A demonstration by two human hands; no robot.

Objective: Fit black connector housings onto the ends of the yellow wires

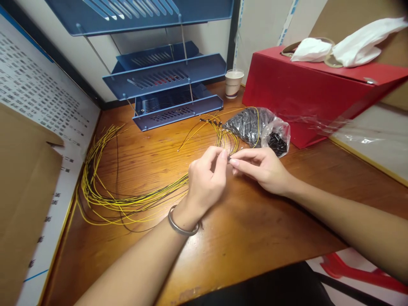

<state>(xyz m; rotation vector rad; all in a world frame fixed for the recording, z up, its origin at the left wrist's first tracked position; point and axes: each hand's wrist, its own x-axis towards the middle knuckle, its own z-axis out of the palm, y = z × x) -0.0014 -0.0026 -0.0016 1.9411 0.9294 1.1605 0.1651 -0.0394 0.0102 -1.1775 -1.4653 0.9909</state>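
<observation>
My left hand (208,176), with a dark bracelet on its wrist, is closed in a pinch above the table. The fingertips of my right hand (263,168) meet it, pinched on a small black piece (228,158), mostly hidden between the fingers. What my left fingers hold is covered. A bundle of yellow and black wires (137,199) curves over the table from the left and passes behind my left hand. More wire ends (219,127) with small dark tips lie just beyond my hands. Close by rests a clear plastic bag (248,123) of small black pieces, its mouth facing me.
A blue tiered rack (178,112) stands at the back of the wooden table (255,229). A paper cup (233,85) is beside it. The large red box (287,93) at right has white tissue on top. Cardboard (25,204) leans at left.
</observation>
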